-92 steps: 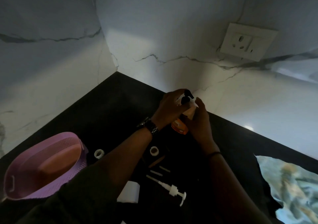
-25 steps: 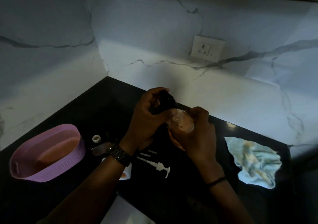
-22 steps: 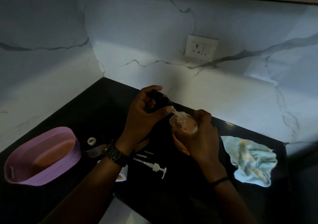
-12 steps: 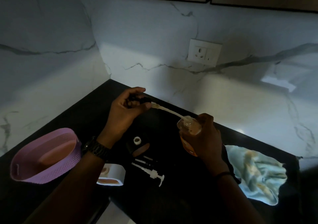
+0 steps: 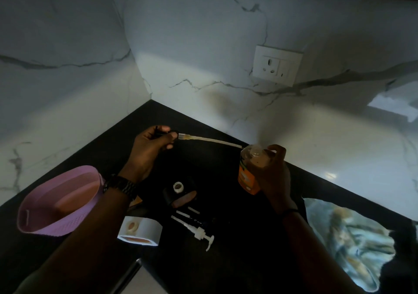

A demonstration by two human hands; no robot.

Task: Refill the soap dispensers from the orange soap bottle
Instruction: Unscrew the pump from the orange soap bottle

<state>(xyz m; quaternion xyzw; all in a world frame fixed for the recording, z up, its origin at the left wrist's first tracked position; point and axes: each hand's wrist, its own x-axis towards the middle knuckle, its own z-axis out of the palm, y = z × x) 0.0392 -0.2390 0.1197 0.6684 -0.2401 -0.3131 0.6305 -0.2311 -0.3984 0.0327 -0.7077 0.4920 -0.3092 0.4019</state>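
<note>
My right hand [image 5: 274, 176] grips the orange soap bottle [image 5: 250, 171], tilted a little, above the black counter [image 5: 237, 266]; its neck is uncapped. My left hand [image 5: 150, 151] holds the bottle's black pump head [image 5: 173, 133], and the pale dip tube [image 5: 210, 140] stretches right, its tip just outside the bottle's mouth. On the counter below stand a black dispenser [image 5: 178, 194] with an uncapped white neck and a white dispenser [image 5: 140, 231], also uncapped. A white pump [image 5: 196, 230] lies beside them.
A pink perforated basket [image 5: 58, 203] sits at the left. A crumpled pale cloth [image 5: 348, 237] lies at the right. Marble walls close the corner behind, with a white socket plate [image 5: 277, 66]. Short tube pieces [image 5: 190, 212] lie near the white pump.
My left hand unscrewed the black pump head and drew it up and left, pulling the dip tube out of the orange bottle. My right hand kept hold of the bottle.
</note>
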